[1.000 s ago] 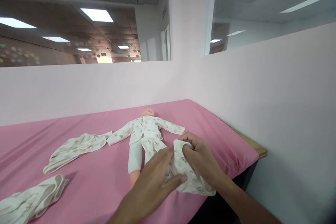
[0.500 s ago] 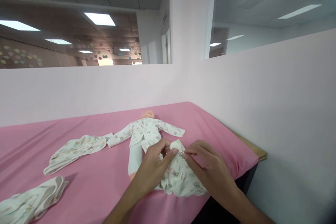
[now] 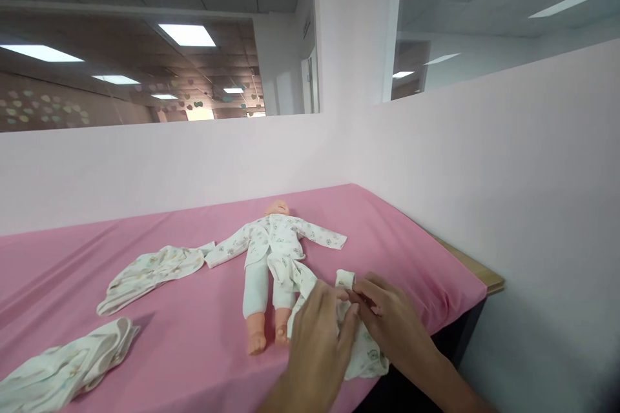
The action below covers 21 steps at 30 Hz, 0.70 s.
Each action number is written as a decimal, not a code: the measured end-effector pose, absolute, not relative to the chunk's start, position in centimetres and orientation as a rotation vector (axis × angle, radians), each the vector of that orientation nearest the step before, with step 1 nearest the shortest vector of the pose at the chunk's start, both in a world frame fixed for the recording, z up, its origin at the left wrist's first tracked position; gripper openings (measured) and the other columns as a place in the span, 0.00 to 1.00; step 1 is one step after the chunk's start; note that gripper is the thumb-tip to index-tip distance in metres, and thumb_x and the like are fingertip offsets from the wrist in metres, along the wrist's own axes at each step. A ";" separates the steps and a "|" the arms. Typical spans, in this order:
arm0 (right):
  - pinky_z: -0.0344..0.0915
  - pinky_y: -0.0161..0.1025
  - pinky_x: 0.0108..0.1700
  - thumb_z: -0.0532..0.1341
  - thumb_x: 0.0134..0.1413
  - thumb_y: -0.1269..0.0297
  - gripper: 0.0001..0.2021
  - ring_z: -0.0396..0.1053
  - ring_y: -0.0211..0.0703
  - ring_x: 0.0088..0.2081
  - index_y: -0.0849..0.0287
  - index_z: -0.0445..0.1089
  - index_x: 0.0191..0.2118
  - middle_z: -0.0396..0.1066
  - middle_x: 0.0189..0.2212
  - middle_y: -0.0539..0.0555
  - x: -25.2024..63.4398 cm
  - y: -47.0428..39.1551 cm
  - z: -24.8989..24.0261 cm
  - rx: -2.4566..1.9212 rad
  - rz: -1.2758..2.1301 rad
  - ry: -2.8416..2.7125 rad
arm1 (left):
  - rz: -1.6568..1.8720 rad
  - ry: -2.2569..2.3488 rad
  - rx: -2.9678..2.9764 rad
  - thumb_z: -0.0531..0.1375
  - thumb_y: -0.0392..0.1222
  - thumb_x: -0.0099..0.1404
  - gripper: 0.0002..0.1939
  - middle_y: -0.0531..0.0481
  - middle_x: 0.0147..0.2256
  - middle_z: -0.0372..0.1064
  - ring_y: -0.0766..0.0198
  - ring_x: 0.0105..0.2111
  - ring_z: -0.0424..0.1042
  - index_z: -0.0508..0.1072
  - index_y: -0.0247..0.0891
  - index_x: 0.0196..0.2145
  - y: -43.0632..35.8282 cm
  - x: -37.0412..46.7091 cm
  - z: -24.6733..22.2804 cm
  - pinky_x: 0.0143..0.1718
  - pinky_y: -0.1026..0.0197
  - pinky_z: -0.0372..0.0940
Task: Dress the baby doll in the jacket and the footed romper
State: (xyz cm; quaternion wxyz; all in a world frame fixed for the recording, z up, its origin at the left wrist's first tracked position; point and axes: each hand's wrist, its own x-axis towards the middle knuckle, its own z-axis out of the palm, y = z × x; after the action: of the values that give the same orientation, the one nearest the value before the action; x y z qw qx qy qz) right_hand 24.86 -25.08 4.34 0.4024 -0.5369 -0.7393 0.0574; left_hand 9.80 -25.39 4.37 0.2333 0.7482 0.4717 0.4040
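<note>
A doll (image 3: pixel 256 271) lies on its back on the pink cloth, arms spread, in a white printed top and white trousers, its bare feet toward me. To its right, near the table's front edge, a white printed garment (image 3: pixel 368 353) is bunched, part of it reaching across to the doll's legs. My left hand (image 3: pixel 322 335) is closed on this garment and covers much of it. The fingers of my right hand (image 3: pixel 382 313) pinch the same garment beside the left fingertips. A small cuff-like end of cloth sticks up beyond the fingers.
One crumpled white printed garment (image 3: pixel 155 274) lies left of the doll, by its sleeve. Another folded garment (image 3: pixel 68 364) is at the lower left. The pink-covered table (image 3: pixel 194 335) meets white walls behind and at right; its wooden edge (image 3: pixel 477 271) shows.
My left hand has moved right, closer to my right hand, uncovering the doll's legs and feet. The garment between my hands has shifted slightly right. The view has tilted a little.
</note>
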 end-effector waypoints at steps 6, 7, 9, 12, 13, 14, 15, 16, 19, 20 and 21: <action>0.53 0.35 0.27 0.53 0.61 0.58 0.15 0.60 0.38 0.24 0.57 0.60 0.25 0.65 0.22 0.48 25.8 -25.8 4.6 -1.536 0.241 -1.718 | 0.956 1.182 2.059 0.53 0.41 0.66 0.14 0.52 0.44 0.70 0.59 0.45 0.68 0.68 0.47 0.50 -26.3 10.7 5.0 0.45 0.57 0.62; 0.54 0.35 0.27 0.54 0.61 0.57 0.15 0.61 0.38 0.25 0.57 0.61 0.25 0.65 0.22 0.48 25.7 -26.1 4.8 -1.510 0.326 -1.700 | 0.933 1.165 2.063 0.54 0.41 0.66 0.15 0.52 0.45 0.70 0.58 0.46 0.68 0.67 0.47 0.50 -26.3 10.8 5.1 0.45 0.58 0.63; 0.57 0.33 0.27 0.54 0.61 0.55 0.15 0.62 0.38 0.25 0.57 0.63 0.26 0.64 0.22 0.48 25.6 -26.7 5.1 -1.397 0.543 -1.669 | 0.925 1.165 2.087 0.53 0.41 0.66 0.18 0.49 0.50 0.69 0.57 0.50 0.68 0.65 0.46 0.54 -26.3 11.1 4.9 0.47 0.58 0.63; 0.63 0.33 0.31 0.54 0.62 0.53 0.15 0.63 0.38 0.28 0.57 0.68 0.29 0.65 0.25 0.49 25.3 -27.6 5.2 -1.187 0.839 -1.597 | 1.039 1.249 2.163 0.48 0.38 0.69 0.21 0.45 0.51 0.68 0.56 0.51 0.68 0.61 0.43 0.58 -26.2 11.5 3.9 0.48 0.55 0.64; 0.65 0.34 0.34 0.54 0.62 0.53 0.15 0.65 0.39 0.30 0.56 0.70 0.31 0.67 0.27 0.50 25.2 -27.8 5.1 -1.132 0.907 -1.558 | 1.100 1.273 2.209 0.46 0.36 0.69 0.21 0.45 0.51 0.68 0.56 0.49 0.69 0.61 0.43 0.59 -26.1 11.6 3.4 0.47 0.54 0.64; 0.67 0.34 0.37 0.55 0.61 0.54 0.13 0.67 0.40 0.33 0.55 0.71 0.33 0.68 0.29 0.50 25.1 -28.0 5.0 -1.087 0.961 -1.509 | 1.163 1.290 2.266 0.45 0.34 0.69 0.21 0.44 0.50 0.69 0.56 0.48 0.70 0.61 0.42 0.58 -26.0 11.6 3.1 0.46 0.54 0.65; 0.68 0.35 0.40 0.56 0.60 0.54 0.12 0.68 0.42 0.36 0.54 0.72 0.36 0.70 0.31 0.51 25.0 -28.2 4.8 -1.052 0.994 -1.452 | 1.225 1.303 2.327 0.45 0.33 0.69 0.21 0.44 0.48 0.69 0.56 0.45 0.70 0.62 0.42 0.57 -25.9 11.6 2.8 0.43 0.54 0.65; 0.68 0.36 0.43 0.57 0.59 0.55 0.10 0.69 0.43 0.40 0.53 0.72 0.38 0.71 0.34 0.52 24.9 -28.4 4.5 -1.028 1.007 -1.392 | 1.280 1.313 2.382 0.45 0.31 0.68 0.21 0.44 0.47 0.70 0.57 0.43 0.71 0.64 0.42 0.55 -25.7 11.6 2.6 0.41 0.55 0.65; 0.67 0.40 0.49 0.59 0.57 0.55 0.10 0.70 0.46 0.44 0.52 0.73 0.41 0.73 0.38 0.53 24.7 -28.5 3.6 -1.012 1.014 -1.306 | 1.387 1.331 2.469 0.46 0.29 0.66 0.19 0.47 0.39 0.70 0.59 0.36 0.71 0.68 0.42 0.48 -25.6 11.7 2.6 0.35 0.57 0.64; 0.68 0.41 0.49 0.59 0.57 0.55 0.11 0.70 0.47 0.43 0.52 0.73 0.41 0.73 0.38 0.53 24.7 -28.4 3.3 -1.020 1.029 -1.317 | 1.413 1.327 2.478 0.46 0.29 0.66 0.18 0.48 0.36 0.70 0.60 0.34 0.71 0.69 0.42 0.46 -25.7 11.9 2.7 0.34 0.57 0.64; 0.69 0.42 0.47 0.59 0.57 0.54 0.12 0.70 0.47 0.41 0.53 0.74 0.40 0.73 0.35 0.53 24.7 -28.2 3.0 -1.030 1.062 -1.330 | 1.441 1.304 2.494 0.47 0.28 0.65 0.17 0.48 0.35 0.69 0.60 0.34 0.70 0.69 0.42 0.45 -25.9 12.1 2.8 0.34 0.57 0.64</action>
State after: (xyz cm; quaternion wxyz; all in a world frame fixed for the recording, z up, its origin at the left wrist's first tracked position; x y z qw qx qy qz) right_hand 24.68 -28.22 3.02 0.5447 -0.4343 -0.5607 0.4476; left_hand 12.10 -25.85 2.81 -0.0099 0.7887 0.4123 0.4559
